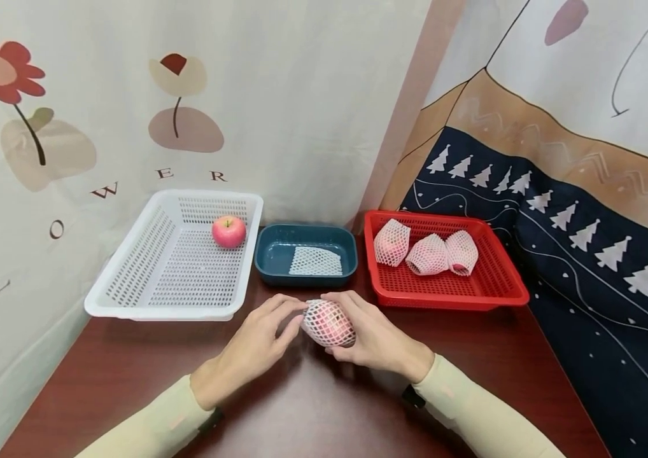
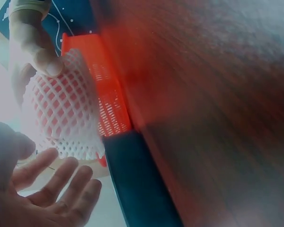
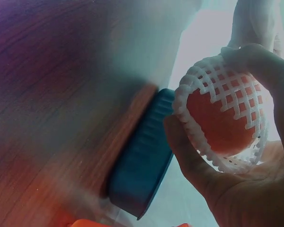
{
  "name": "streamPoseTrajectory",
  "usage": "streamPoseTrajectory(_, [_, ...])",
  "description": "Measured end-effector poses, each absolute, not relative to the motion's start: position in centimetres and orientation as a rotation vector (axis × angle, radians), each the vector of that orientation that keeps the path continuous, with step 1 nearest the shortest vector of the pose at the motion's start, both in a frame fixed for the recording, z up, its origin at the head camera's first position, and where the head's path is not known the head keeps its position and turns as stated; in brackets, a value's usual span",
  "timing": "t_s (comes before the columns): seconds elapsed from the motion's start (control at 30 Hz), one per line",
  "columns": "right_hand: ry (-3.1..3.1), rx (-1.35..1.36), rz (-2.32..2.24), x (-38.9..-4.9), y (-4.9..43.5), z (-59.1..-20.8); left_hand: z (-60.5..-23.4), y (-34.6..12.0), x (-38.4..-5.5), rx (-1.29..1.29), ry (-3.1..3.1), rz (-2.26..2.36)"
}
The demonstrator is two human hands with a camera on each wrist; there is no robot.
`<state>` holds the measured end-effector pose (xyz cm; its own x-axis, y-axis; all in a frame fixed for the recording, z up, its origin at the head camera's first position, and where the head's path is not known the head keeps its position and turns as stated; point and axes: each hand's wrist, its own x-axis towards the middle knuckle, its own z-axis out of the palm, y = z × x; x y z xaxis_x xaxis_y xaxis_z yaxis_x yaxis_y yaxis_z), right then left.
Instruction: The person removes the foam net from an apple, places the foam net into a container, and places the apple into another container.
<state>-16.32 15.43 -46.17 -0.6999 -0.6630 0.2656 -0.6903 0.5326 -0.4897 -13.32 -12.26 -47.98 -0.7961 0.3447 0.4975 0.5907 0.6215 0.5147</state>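
An apple (image 1: 332, 323) in a white foam net sleeve (image 3: 241, 94) is held just above the table's middle. My right hand (image 1: 378, 334) grips it from the right, thumb and fingers curved round the sleeve. In the right wrist view, bare red skin shows through the sleeve's open end. My left hand (image 1: 255, 343) is at the sleeve's other end, its index fingertip and thumb beside the net edge. The left wrist view shows this hand's fingers (image 2: 61, 182) spread and loosely extended, touching or very near the net.
A white basket (image 1: 169, 312) at left holds one bare apple (image 1: 229, 231). In the centre, a dark blue tray (image 1: 271, 254) holds flat foam netting (image 1: 316, 261). A red basket (image 1: 450, 299) at right holds three net-covered apples (image 1: 428, 254). Curtains (image 1: 312, 114) hang behind.
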Motion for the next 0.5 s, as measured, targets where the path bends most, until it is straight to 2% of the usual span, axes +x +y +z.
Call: streamPoseTrajectory(0.5, [-2.663,1.25,1.059,-16.64,15.08,-46.38,-47.79,-12.46,-13.64,-0.837,-2.392,-1.224])
